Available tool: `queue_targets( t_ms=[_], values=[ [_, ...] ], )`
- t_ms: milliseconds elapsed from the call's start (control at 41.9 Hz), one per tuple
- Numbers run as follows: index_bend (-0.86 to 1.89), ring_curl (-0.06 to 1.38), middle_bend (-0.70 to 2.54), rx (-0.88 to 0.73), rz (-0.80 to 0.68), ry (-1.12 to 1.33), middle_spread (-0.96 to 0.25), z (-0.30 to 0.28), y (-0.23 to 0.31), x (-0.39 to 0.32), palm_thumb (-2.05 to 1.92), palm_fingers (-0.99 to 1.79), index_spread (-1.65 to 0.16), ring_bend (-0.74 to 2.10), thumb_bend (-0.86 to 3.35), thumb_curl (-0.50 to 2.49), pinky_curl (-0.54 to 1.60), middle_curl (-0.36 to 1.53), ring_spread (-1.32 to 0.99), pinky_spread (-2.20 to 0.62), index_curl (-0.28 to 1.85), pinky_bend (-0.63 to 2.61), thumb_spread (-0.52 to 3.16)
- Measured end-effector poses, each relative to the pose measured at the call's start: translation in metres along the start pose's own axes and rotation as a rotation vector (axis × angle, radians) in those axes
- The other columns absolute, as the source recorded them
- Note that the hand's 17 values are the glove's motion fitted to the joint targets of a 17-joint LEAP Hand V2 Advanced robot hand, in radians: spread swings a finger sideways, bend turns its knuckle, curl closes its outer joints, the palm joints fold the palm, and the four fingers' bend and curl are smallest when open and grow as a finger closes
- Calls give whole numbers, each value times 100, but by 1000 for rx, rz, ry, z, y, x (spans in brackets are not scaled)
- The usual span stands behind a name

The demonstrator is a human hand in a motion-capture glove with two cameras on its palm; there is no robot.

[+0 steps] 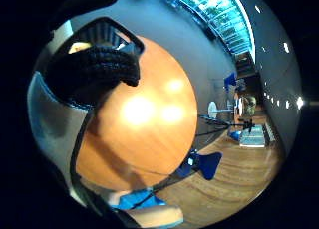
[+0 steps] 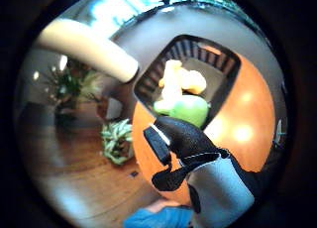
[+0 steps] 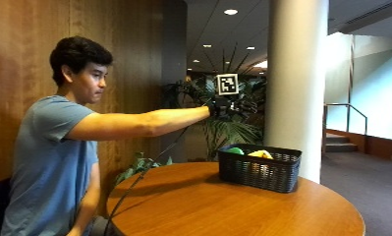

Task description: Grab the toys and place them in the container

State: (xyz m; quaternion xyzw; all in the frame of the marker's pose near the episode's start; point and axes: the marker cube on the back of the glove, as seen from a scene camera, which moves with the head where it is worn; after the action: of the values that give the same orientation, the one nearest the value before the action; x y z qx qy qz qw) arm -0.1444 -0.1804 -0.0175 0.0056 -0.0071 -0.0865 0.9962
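Gloved right hand [image 3: 220, 106] raised in the air above the black woven plastic basket [image 3: 259, 167], toys inside it.

The basket stands on the round orange-brown wooden table [image 3: 235, 209], toward its far edge, in front of a white column [image 3: 297, 73]. A green rounded toy [image 3: 235, 150] and a yellow toy [image 3: 260, 154] lie in the basket side by side, their tops showing just over its rim; the thumb side palm view looks down on them, the green toy [image 2: 188, 109] touching the pale yellow one [image 2: 179, 82]. The hand, on an outstretched arm, hangs well above the basket's near-left corner and touches nothing. Its black fingers [image 2: 181, 136] are curled inward over the palm with nothing held between them. The person sits at the table on the side away from the basket.
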Motion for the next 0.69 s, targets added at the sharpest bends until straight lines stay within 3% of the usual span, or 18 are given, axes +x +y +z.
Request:
queue_targets(
  t_ms=[430, 692],
  values=[
    [10, 33, 16, 16, 93, 51, 7, 22, 132, 112, -4, -17, -27, 57, -4, 30, 33, 34, 9, 3, 15, 140, 111],
    [11, 31, 16, 51, 122, 51, 6, 40, 182, 148, -5, -16, -27, 50, -5, 27, 32, 33, 10, 3, 16, 136, 111]
  ],
)
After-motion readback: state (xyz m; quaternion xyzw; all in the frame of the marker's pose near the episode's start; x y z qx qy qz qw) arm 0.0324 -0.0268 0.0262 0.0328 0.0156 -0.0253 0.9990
